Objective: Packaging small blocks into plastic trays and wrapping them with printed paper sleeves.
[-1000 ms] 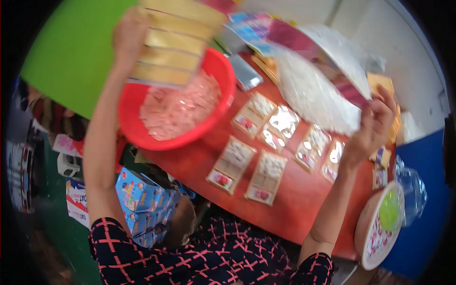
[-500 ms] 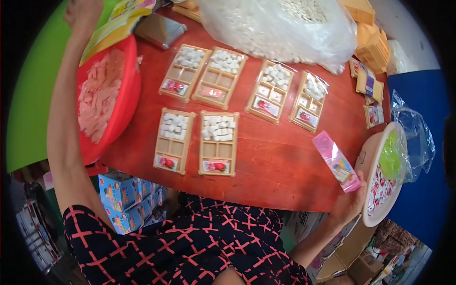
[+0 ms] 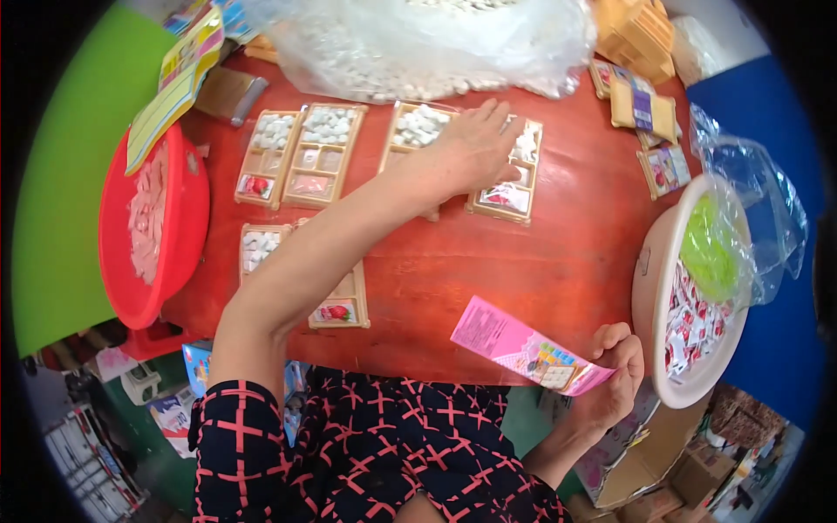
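My right hand [image 3: 615, 375] grips the end of a flat pink printed carton sleeve [image 3: 530, 349] above the table's front edge. My left arm stretches across the table. My left hand [image 3: 479, 146], its fingers apart, is over the left edge of a tan compartment tray [image 3: 504, 209] holding white pieces and a strawberry-picture packet; contact is unclear. It partly covers a neighbouring tray [image 3: 401, 109]. Farther left are two similar trays, a filled tray [image 3: 327, 157] and another tray [image 3: 261, 161]. My forearm crosses two nearer trays, the left tray [image 3: 260, 247] and the right tray [image 3: 340, 312].
At the left stands a red basin [image 3: 196, 205] of pink strips. A clear bag [image 3: 349, 52] of white pieces lies at the back. The pale basin [image 3: 649, 296] at right holds small packets and something green. Wrapped packs [image 3: 645, 113] and orange trays [image 3: 636, 39] are at back right.
My left hand has come from the far left to the right-hand back tray. My right hand has moved the pink sleeve leftward and turned it flatter. The whole view has shifted.
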Action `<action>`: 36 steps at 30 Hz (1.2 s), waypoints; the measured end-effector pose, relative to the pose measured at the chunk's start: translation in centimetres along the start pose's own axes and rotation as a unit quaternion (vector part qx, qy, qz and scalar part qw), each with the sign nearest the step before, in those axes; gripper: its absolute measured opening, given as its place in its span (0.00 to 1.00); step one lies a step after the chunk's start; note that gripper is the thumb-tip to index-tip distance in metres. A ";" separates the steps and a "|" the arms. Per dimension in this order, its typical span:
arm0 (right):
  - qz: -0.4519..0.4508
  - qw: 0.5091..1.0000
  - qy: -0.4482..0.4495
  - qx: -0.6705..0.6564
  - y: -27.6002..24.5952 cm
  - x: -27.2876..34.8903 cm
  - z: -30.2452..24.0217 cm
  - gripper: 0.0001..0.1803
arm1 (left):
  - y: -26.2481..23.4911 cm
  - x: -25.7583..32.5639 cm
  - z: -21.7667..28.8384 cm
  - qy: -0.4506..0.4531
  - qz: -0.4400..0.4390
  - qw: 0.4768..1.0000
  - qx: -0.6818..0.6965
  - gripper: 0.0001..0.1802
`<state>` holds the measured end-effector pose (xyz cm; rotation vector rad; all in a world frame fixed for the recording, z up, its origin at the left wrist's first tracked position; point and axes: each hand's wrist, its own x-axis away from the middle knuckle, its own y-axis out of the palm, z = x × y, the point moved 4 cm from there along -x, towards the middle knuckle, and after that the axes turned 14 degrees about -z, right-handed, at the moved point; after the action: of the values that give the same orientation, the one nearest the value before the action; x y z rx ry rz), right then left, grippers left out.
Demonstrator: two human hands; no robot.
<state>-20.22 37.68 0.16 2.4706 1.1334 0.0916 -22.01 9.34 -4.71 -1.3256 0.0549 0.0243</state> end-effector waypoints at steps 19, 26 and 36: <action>-0.044 0.984 0.058 -0.163 -2.2 4.8 1.4 0.19 | 2.8 9.1 10.4 -0.027 -0.039 0.974 0.222 0.41; -0.053 0.984 0.051 -0.161 -1.2 4.4 1.5 0.19 | -0.3 14.8 9.2 -0.149 0.024 0.858 0.491 0.28; 0.000 0.995 0.098 0.011 -0.6 3.8 2.9 0.16 | 0.5 16.5 12.9 -0.211 -0.052 0.679 0.701 0.32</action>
<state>-17.43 39.86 -3.21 2.5256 1.2191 0.3301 -5.18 21.70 -2.96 0.2740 -0.3487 0.1590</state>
